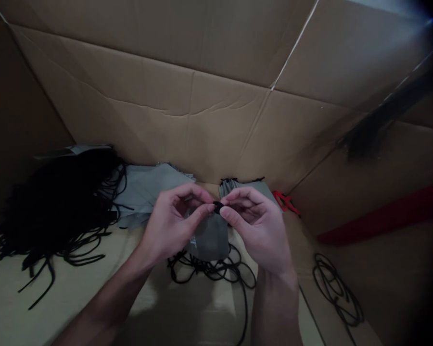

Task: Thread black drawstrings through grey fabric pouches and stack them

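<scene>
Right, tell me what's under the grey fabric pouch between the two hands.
Loose thin black cord shows below the grey fabric pouch, on pale cardboard; what lies directly beneath the pouch is hidden.

Tiny blk cord lock [218, 207] dead center, prob. plastic, finish too small to tell. Grey pouch [210, 240] at 6 o'clock: matt cloth, soft-looking. Grey cloth pile [144, 192] at 10 o'clock, same matt finish. Blk cords [57, 206] at 9 o'clock: matt, woven-looking. Cardboard wall [187, 101] at 12 o'clock: brown, matt, creased.
</scene>
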`<state>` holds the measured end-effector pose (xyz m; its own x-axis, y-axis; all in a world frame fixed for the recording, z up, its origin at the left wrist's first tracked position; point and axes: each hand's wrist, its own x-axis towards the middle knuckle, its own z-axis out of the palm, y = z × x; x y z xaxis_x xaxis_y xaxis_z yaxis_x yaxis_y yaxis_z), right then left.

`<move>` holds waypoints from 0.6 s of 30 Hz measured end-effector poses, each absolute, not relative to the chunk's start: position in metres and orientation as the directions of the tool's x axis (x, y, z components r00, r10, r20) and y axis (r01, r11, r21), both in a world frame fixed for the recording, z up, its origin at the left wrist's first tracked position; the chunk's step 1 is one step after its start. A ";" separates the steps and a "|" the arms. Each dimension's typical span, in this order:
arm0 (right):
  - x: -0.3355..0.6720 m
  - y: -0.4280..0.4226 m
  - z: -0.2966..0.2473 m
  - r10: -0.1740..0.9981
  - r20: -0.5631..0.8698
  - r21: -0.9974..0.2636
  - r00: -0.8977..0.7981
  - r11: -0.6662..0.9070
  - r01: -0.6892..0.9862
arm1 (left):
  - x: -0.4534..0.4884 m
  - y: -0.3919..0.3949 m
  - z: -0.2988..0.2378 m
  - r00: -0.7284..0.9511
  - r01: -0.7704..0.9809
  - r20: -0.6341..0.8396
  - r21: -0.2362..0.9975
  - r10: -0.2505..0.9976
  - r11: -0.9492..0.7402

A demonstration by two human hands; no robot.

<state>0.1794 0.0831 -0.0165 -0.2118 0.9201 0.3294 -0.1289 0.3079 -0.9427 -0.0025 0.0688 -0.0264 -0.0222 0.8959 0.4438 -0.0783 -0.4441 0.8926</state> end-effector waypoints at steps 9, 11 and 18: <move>0.179 0.081 -0.014 0.912 0.394 -0.917 -0.111 0.399 0.020 | 0.002 0.063 -0.029 -0.042 0.152 0.569 0.816 0.821 -0.558; 0.178 0.080 -0.015 0.903 0.418 -0.905 -0.099 0.423 0.041 | 0.003 0.061 -0.029 -0.045 0.176 0.560 0.819 0.827 -0.546; 0.178 0.073 -0.017 0.861 0.499 -0.851 -0.101 0.509 0.130 | 0.006 0.057 -0.025 -0.021 0.058 0.444 0.895 0.896 -0.442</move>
